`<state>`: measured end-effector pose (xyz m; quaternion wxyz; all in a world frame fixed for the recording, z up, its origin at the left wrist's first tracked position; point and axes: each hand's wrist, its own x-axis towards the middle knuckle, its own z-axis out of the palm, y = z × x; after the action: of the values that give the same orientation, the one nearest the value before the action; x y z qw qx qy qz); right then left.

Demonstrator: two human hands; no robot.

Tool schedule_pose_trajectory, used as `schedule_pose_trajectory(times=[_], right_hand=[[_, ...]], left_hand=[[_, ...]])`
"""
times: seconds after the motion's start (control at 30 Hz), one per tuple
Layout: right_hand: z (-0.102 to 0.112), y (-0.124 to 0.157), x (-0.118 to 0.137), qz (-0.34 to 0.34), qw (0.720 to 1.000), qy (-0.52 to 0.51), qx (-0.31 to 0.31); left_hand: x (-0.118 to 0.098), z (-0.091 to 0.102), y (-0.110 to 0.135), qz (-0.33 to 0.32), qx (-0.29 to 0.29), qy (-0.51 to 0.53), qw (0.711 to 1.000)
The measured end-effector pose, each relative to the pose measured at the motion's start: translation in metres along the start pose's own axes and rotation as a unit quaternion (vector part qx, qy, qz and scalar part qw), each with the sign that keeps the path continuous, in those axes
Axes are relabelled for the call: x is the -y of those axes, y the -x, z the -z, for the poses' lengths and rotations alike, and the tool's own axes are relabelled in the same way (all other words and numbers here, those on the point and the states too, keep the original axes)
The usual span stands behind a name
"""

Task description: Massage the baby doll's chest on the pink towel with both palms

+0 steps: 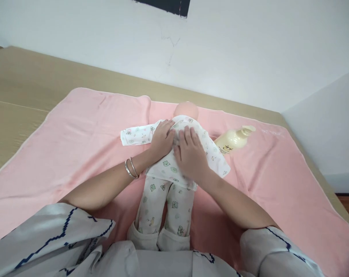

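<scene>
A baby doll lies stretched out with its smooth round head [186,110] pointing away from me. It wears a white printed top [166,164] and matching trousers [176,206]. Near the upper left of the top rests my left hand [162,141], its fingers extended over the cloth. My right hand [191,154] lies flat on the middle of the top, fingers stretched out and slightly apart. The left sleeve [137,134] reaches out sideways, while the right sleeve [219,159] slants down towards me. No doll hands show at the cuffs.
A pink blanket [266,181] spreads beneath the doll over a tan surface [30,82]. Right of the doll, a cream pump bottle [232,141] lies tilted on the blanket. A white wall [235,50] rises behind.
</scene>
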<state>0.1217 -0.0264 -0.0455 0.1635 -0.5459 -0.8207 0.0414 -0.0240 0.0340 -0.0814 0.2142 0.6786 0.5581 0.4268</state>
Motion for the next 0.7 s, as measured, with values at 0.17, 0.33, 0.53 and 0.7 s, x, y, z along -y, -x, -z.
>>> schedule_pose_trajectory(times=[0.17, 0.33, 0.53, 0.7], right_hand=[[0.001, -0.003, -0.003, 0.064, 0.997, -0.009, 0.032], [0.007, -0.036, -0.046, 0.006, 0.998, -0.034, 0.054], [0.005, -0.017, -0.018, -0.084, 0.996, 0.019, 0.02], [0.003, -0.009, 0.006, -0.002, 1.0, 0.006, 0.02]], left_hand=[[0.009, -0.003, -0.002, -0.018, -0.004, -0.014, 1.0], [0.011, -0.002, -0.001, -0.051, 0.006, -0.046, 0.998], [0.01, -0.003, 0.0, -0.077, 0.045, -0.072, 0.993], [0.004, -0.002, -0.002, -0.068, 0.068, -0.111, 0.989]])
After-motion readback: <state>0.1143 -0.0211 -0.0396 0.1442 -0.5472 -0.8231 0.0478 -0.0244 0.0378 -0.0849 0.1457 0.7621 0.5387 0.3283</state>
